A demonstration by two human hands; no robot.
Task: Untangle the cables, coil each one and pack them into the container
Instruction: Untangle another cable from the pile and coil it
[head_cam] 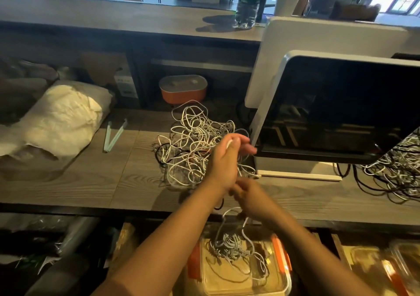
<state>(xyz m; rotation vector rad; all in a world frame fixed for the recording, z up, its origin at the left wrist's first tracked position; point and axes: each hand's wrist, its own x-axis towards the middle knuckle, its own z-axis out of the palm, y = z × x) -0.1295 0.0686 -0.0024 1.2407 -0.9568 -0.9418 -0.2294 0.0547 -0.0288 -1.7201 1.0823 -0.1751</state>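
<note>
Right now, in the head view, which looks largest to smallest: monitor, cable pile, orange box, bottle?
1. monitor
2. cable pile
3. orange box and bottle: alike; bottle is cropped and farther.

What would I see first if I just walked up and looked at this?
The big tangle of white cables in the middle of the desk catches the eye first. Just in front of it the left hand and right hand meet, blurred. A grey cable trails from the right hand down into the clear container below the desk edge. A dark monitor fills the right side.
</note>
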